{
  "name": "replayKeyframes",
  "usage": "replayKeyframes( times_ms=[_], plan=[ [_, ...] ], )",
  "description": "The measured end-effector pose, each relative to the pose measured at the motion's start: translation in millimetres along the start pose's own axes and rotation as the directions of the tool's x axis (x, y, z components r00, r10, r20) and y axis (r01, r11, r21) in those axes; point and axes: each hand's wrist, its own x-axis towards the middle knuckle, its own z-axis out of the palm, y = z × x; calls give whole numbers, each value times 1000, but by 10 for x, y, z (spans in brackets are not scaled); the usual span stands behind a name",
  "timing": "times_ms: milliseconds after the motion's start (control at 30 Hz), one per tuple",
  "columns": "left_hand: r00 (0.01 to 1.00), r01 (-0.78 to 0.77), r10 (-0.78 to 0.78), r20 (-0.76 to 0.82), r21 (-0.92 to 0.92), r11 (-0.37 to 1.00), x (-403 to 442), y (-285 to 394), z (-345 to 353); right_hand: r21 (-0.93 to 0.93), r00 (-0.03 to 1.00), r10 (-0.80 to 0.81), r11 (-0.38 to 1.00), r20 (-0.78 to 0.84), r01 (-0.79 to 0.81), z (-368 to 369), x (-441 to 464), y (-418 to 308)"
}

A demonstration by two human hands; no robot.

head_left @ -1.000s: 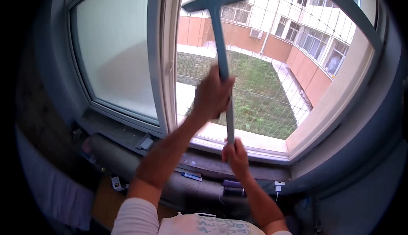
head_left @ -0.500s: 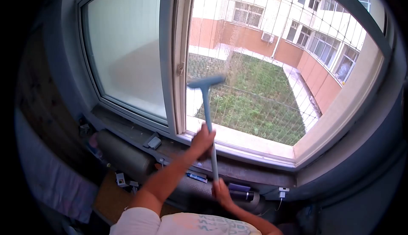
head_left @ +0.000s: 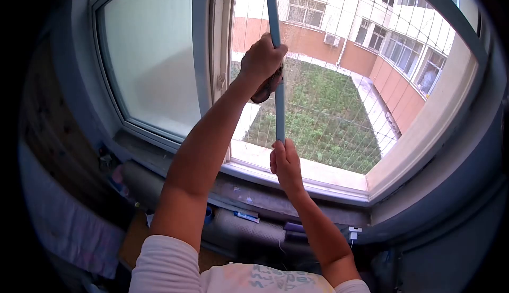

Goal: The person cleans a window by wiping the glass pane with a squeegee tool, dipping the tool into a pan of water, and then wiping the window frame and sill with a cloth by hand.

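Observation:
A blue window squeegee (head_left: 273, 15) stands almost upright in front of the right window pane (head_left: 318, 97), its wide head at the top edge of the view. Around the upper part of its handle, my left hand (head_left: 262, 60) is closed. Just below that hand hangs a dark patterned thing I cannot make out. My right hand (head_left: 287, 168) grips the lower end of the same handle, in front of the bottom of the window. Whether the blade touches the glass cannot be told.
To the left is a frosted pane (head_left: 151, 70) in a grey frame. Below runs a sill (head_left: 249, 195), with a blue-and-white tube (head_left: 246, 217) and a rolled mat (head_left: 225, 228) near it. A white plug (head_left: 354, 234) sits at the lower right. Wire mesh and a yard show through the window.
Both hands have moved up with the squeegee, whose head rose from mid-window to the top edge of the view. Both hands stay closed on the handle.

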Motion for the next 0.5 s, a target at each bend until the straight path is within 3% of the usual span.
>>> replayKeyframes(
  times_ms=[67,100,133,200,267,300,333,400,433,467,500],
  plan=[
    [997,-31,46,-62,219,975,-71,-255,111,-50,999,39,998,0,-39,36,46,171],
    [999,11,-5,-38,177,984,-154,-520,207,-76,996,91,993,11,-90,34,-74,329],
    [997,72,-71,-17,149,986,-337,-720,289,-106,989,145,984,20,-142,20,-223,518],
    [966,248,-257,32,171,953,-833,-1080,440,-271,993,112,958,43,-96,-8,-559,1044],
    [922,377,-385,47,127,917,-1395,-1591,659,-298,972,218,937,91,-182,-82,-1023,1452],
    [884,443,-460,83,163,881,-1703,-1770,730,-328,932,349,896,101,-300,-120,-1285,1692],
    [807,560,-575,137,131,818,-1992,-1985,826,-364,929,355,883,108,-296,-182,-1558,1915],
    [801,578,-581,142,64,813,-2551,-2396,1031,-471,972,172,878,158,-79,-315,-2045,2301],
    [822,557,-548,155,-20,830,-2636,-2262,1018,-449,952,256,879,166,-158,-399,-2129,2250],
    [813,555,-554,177,48,830,-2579,-2041,970,-423,931,324,877,166,-229,-444,-2118,2098],
    [901,408,-412,136,61,911,-2375,-1789,946,-421,950,289,881,120,-215,-466,-1932,1924]
  ],
)
